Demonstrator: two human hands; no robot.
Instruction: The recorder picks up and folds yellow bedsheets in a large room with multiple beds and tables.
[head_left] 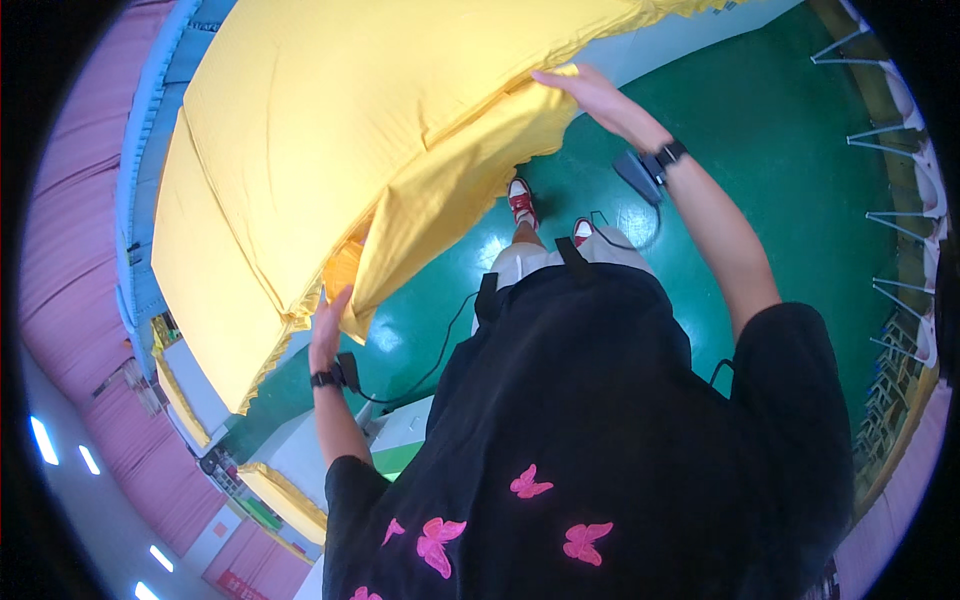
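A yellow cloth with gathered edges spreads over a large flat surface in front of me. Along its near side, a loose flap is lifted and hangs between my hands. My left hand grips the flap's left end, near an orange-lit opening under the fabric. At the flap's far right end, my right hand pinches the edge, its thumb lying on top. What lies beneath the cloth is mostly hidden. Each wrist wears a black strap with a small dark device and a cable.
Green glossy floor stretches below and to the right. White chairs with metal legs line the right rim. At the left are blue pleated cloth and pink drapes. More yellow-edged tables stand at the lower left.
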